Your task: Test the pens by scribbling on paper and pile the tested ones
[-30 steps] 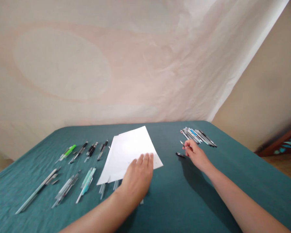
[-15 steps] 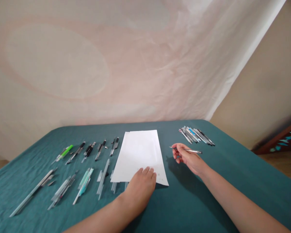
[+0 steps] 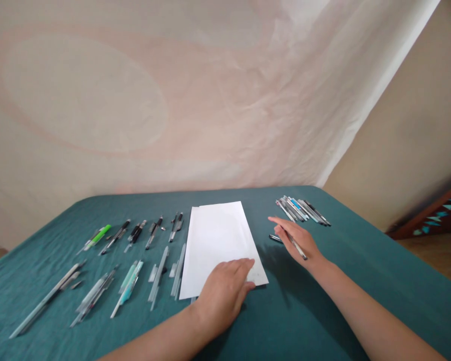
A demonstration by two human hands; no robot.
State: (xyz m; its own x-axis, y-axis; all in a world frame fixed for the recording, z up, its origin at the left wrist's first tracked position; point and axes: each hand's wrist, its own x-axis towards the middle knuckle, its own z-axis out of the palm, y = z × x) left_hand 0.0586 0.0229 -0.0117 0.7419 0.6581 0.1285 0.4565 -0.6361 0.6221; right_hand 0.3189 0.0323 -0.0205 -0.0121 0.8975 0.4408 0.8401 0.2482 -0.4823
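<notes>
My left hand rests palm down on the near part of a white sheet of paper. Its fingers are stretched out toward the right edge, with the thumb just off the paper's near edge. To the right of the paper, my right hand is closed on a slim pen, whose rear end points toward me. My fingers hide the pen's front part. By these fingertips is a small dark piece that looks like a pen cap. There seems to be another sheet under the top one.
Several disassembled pens lie in two rows on the left of the green cloth, among them a bright green one and a turquoise one. A bundle of pens lies at the back right. A pale curtain hangs behind.
The paper has turned slightly and shifted right under my left hand, uncovering more of the pen parts beside it. My right hand has re-angled the pen; the dark piece now shows on the cloth.
</notes>
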